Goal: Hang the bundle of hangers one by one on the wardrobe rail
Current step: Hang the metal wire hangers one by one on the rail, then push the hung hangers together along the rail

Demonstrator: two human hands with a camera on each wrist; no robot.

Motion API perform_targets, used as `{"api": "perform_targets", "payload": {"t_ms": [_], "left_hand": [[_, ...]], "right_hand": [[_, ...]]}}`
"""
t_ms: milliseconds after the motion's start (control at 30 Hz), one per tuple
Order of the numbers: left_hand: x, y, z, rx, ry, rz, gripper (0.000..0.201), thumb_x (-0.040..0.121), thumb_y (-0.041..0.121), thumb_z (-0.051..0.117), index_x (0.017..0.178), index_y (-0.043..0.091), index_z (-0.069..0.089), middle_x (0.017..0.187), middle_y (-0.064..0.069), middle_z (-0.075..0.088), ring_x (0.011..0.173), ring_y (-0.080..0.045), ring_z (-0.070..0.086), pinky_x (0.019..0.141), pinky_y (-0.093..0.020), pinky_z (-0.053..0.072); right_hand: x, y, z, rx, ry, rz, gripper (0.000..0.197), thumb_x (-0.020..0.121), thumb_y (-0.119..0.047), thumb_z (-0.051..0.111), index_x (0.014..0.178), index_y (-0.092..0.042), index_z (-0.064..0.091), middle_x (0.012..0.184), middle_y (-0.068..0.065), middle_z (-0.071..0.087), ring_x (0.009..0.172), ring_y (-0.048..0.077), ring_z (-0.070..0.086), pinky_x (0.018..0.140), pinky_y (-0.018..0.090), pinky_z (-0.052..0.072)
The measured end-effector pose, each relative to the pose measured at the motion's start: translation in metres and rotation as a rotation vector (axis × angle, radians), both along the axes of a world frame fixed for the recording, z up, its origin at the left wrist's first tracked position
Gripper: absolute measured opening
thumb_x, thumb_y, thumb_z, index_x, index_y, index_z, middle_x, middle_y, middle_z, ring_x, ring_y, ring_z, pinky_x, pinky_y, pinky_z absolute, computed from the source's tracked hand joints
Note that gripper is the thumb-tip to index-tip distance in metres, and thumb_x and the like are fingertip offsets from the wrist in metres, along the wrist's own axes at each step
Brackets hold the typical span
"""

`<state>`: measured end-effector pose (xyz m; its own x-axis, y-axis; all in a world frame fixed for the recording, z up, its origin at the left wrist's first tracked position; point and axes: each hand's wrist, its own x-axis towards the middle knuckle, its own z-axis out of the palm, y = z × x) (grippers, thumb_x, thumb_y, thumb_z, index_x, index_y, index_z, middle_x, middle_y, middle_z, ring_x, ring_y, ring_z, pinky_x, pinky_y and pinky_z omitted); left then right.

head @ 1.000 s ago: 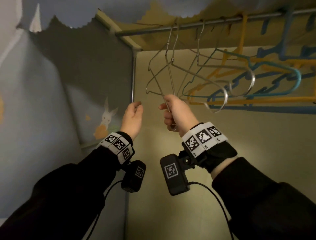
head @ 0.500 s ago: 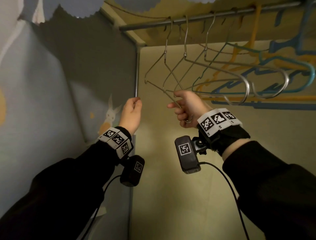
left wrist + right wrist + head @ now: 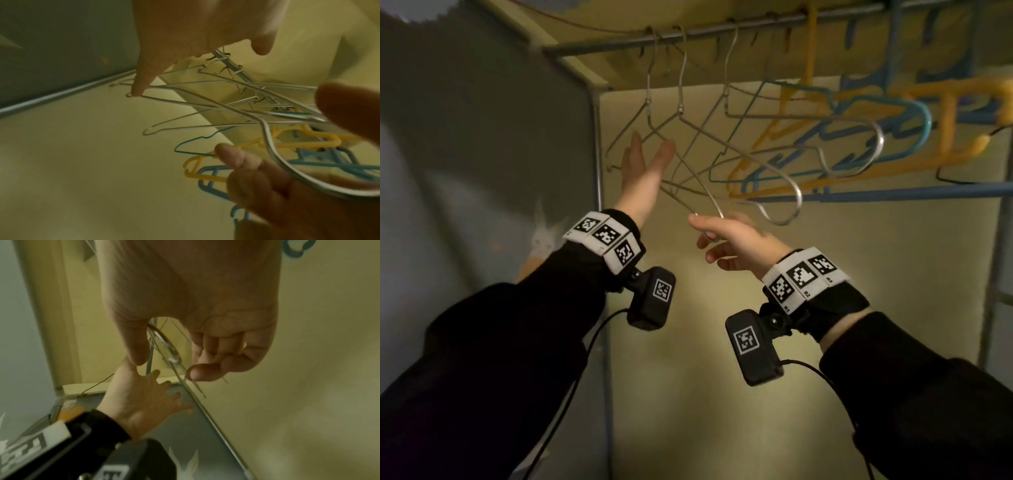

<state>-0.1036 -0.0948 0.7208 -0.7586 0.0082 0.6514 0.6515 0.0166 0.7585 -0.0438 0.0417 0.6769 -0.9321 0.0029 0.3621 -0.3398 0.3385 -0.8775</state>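
- The wardrobe rail (image 3: 722, 32) runs across the top of the head view, from 10 o'clock to 2 o'clock.
- Three silver wire hangers (image 3: 681, 113) hang on the wardrobe rail by their hooks, close together.
- At 3 o'clock from them hang a thin teal hanger (image 3: 914, 113), yellow plastic hangers (image 3: 948, 113) and blue plastic hangers (image 3: 893, 195).
- The left hand (image 3: 643, 164) is up among the wire hangers, its grip spread with straight fingers. In the left wrist view one fingertip (image 3: 139, 87) touches a wire hanger's end.
- The right hand (image 3: 736, 243) is lower, at 5 o'clock from the left hand. Its fingers are loosely curled at the low rounded corner (image 3: 714, 214) of one wire hanger. I cannot tell if its grip pinches the wire or only touches it.
- Both arms wear black sleeves (image 3: 500, 359).
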Motion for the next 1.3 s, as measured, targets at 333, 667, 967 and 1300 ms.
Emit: {"api": "perform_targets", "payload": {"t_ms": [333, 667, 967, 1300], "left_hand": [[0.033, 0.079, 0.037, -0.111, 0.022, -0.117, 0.107, 0.075, 0.034, 0.07, 0.152, 0.021, -0.004, 0.161, -0.004, 0.007, 0.146, -0.02, 0.017, 0.113, -0.032, 0.021], [0.088, 0.159, 0.043, -0.239, 0.044, -0.353, 0.094, 0.084, 0.033, 0.062, 0.153, 0.019, 0.0, 0.16, -0.001, 0.016, 0.145, -0.019, 0.02, 0.113, -0.033, 0.023], [0.143, 0.198, 0.042, -0.412, 0.079, -0.522, 0.079, 0.09, 0.026, 0.055, 0.153, 0.02, 0.007, 0.159, 0.001, 0.022, 0.144, -0.018, 0.025, 0.116, -0.041, 0.025], [0.116, 0.177, 0.039, -0.183, 0.082, -0.309, 0.069, 0.078, 0.044, 0.055, 0.143, 0.032, 0.035, 0.13, -0.002, 0.05, 0.116, -0.025, 0.054, 0.077, -0.032, 0.049]], "right_hand": [[0.035, 0.063, 0.001, 0.092, 0.03, -0.1, 0.04, 0.078, -0.035, 0.069, 0.114, -0.022, 0.058, 0.095, -0.007, 0.062, 0.072, 0.008, 0.057, 0.071, 0.025, 0.043], [0.072, 0.124, 0.004, 0.032, 0.034, -0.258, 0.034, 0.082, -0.04, 0.062, 0.108, -0.019, 0.06, 0.084, -0.005, 0.06, 0.069, 0.011, 0.056, 0.067, 0.026, 0.041], [0.089, 0.14, 0.018, -0.085, 0.066, -0.232, 0.043, 0.094, -0.05, 0.027, 0.074, -0.027, 0.058, 0.056, -0.012, 0.062, 0.074, 0.018, 0.057, 0.077, 0.034, 0.038], [0.111, 0.161, 0.022, -0.194, 0.173, -0.219, 0.058, 0.095, -0.053, 0.009, 0.098, -0.031, 0.063, 0.094, -0.006, 0.07, 0.08, 0.015, 0.06, 0.074, 0.031, 0.04]]}}
